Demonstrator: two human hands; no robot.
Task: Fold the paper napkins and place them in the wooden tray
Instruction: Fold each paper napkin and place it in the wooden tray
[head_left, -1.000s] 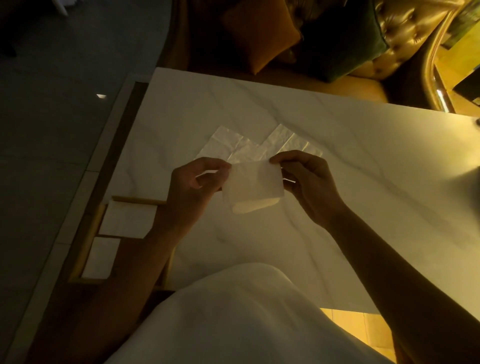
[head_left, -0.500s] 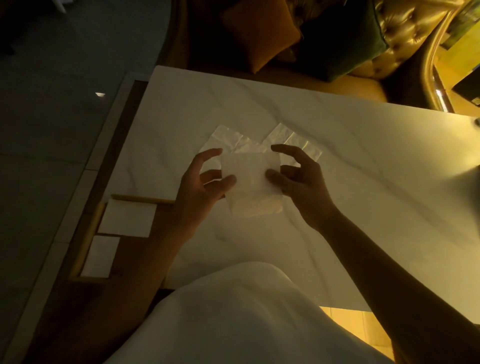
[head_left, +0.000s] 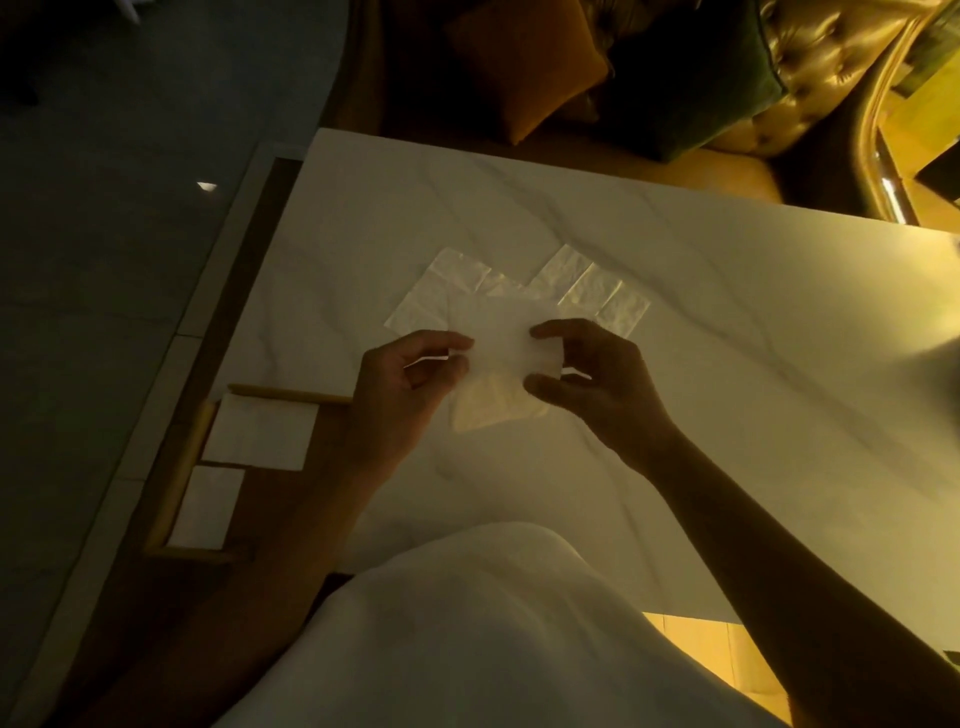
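A white paper napkin (head_left: 501, 358), partly folded, is held just above the marble table (head_left: 701, 332) between both hands. My left hand (head_left: 402, 389) pinches its left edge and my right hand (head_left: 597, 379) pinches its right edge. Behind it, several unfolded napkins (head_left: 571, 280) lie flat and overlapping on the table. The wooden tray (head_left: 182, 473) sits at the table's lower left, partly hidden by my left forearm. It holds two folded napkins, a larger one (head_left: 260, 434) and a smaller one (head_left: 208, 506).
A sofa with an orange cushion (head_left: 519, 73) and a dark green cushion (head_left: 691, 88) stands beyond the table's far edge. The table's left edge drops to a dark floor (head_left: 104, 208). My white clothing (head_left: 493, 639) fills the bottom of the view.
Both hands shifted their hold on the napkin: the fingers spread half a second ago and now pinch its side edges again. The napkin sits a little lower and flatter.
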